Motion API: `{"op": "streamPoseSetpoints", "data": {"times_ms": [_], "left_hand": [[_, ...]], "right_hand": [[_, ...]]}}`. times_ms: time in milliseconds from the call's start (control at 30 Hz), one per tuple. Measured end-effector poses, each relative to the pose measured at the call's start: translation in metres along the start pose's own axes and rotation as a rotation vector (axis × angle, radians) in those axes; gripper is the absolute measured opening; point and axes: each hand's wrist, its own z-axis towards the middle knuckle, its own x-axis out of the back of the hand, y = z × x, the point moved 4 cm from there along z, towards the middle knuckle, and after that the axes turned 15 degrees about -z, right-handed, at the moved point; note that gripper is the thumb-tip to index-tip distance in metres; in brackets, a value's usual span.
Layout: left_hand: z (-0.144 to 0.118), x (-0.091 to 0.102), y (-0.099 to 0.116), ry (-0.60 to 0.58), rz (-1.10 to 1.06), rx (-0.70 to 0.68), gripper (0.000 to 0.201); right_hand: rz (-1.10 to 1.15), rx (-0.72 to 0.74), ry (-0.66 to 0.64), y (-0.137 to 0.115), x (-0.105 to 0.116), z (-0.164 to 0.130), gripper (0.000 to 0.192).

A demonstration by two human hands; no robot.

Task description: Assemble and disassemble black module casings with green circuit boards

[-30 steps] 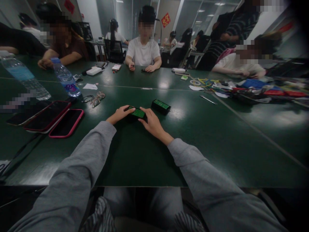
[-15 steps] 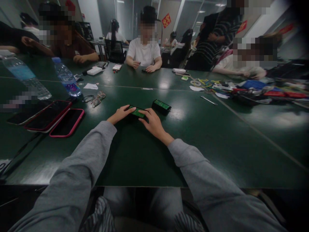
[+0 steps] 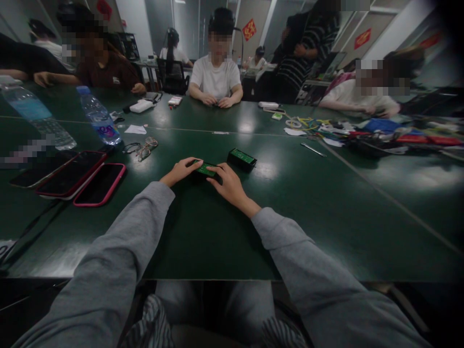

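L hand (image 3: pixel 180 171) & R hand (image 3: pixel 227 182): each grip grasping green-topped box (image 3: pixel 205 169) on table (image 3: pixel 308 203).

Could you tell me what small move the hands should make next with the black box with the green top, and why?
Probably press the green top down evenly. Both the left hand and right hand already rest their fingertips on the black box, which sits flat on the table, apart from the second box.
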Motion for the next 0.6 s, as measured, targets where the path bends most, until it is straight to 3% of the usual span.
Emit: {"op": "streamPoseSetpoints", "data": {"times_ms": [367,600], "left_hand": [[0.0018,-0.0011,-0.0029,-0.024,0.022,-0.027,0.053],[-0.003,-0.0029,0.0061,-0.027,0.117,-0.024,0.051]], "right_hand": [[0.049,-0.052,-0.096,0.0027,-0.0017,-0.0002,0.037],[0.052,-0.063,-0.121,0.0025,-0.0002,-0.0001,0.036]]}}
